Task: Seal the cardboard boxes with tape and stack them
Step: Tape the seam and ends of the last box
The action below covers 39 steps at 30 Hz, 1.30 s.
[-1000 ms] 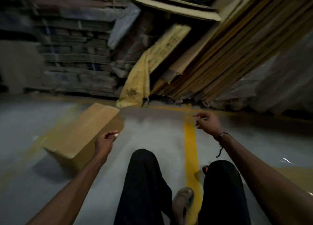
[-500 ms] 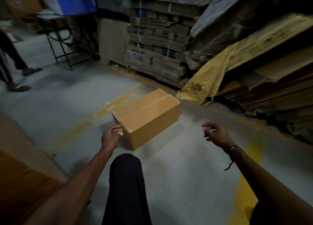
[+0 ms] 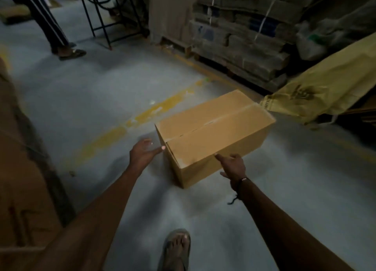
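Grey warehouse floor (image 3: 85, 99) w/ taped box (image 3: 213, 132) at frame center; we'd seat the left hand (image 3: 142, 152) and right hand (image 3: 234, 166), both open-fingered, under opposite ends before lifting.

Dim, soft-focused, wide-angle edge distortion

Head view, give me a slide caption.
Both hands, left and right, reach the taped cardboard box on the floor.

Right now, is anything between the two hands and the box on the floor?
Nothing visible. The left hand reaches the cardboard box at its near end, the right hand at its near side edge.
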Available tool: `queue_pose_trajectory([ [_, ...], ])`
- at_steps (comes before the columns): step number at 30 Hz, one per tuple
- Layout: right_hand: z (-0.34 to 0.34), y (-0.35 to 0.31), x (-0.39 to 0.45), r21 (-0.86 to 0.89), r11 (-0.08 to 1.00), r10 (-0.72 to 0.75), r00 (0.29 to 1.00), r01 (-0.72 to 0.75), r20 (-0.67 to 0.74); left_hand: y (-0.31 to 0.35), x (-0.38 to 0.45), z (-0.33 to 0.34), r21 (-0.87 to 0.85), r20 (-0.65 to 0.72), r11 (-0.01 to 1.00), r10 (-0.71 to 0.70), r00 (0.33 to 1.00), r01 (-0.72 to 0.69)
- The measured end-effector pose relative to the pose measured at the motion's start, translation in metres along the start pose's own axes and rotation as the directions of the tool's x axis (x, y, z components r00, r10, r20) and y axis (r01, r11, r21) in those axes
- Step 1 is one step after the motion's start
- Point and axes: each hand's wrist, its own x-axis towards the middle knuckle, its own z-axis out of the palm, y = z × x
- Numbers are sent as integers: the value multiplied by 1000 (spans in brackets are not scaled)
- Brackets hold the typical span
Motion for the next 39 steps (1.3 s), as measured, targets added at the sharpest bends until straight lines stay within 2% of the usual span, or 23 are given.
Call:
queue_pose_trajectory([
  [4, 74, 14, 56, 156, 974, 163, 986, -167, 37, 1, 78, 45, 67, 10, 997, 30, 1000, -30],
  [8, 115, 51, 90, 170, 948, 248, 959, -270, 139, -4, 132, 73, 82, 88, 996, -27, 996, 19],
  [14, 119, 77, 91, 155, 963, 178, 952, -220, 250, -16, 175, 88, 185, 54, 983, -26, 998, 16],
  [18, 106, 83, 86, 196, 959, 141, 945, -204, 296, -10, 182, 88, 216, 121, 976, -44, 992, 17],
  [20, 95, 89, 82, 199, 962, 121, 948, -185, 295, -8, 175, 90, 283, 123, 959, -47, 991, 11],
  [25, 33, 101, 71, 167, 973, 102, 948, -158, 300, -6, 129, 100, 457, 192, 889, -75, 979, -21],
  [32, -119, 99, 26, -24, 1000, 11, 960, -5, 281, 19, 19, 146, 589, 380, 800, -153, 912, -111],
  [36, -203, 117, -20, -164, 986, 62, 983, -33, 175, 28, -69, 189, 580, 503, 798, -194, 842, -163],
  [39, -259, 150, -60, -232, 972, 40, 998, -26, 55, 27, -142, 215, 561, 521, 803, -155, 839, -200],
])
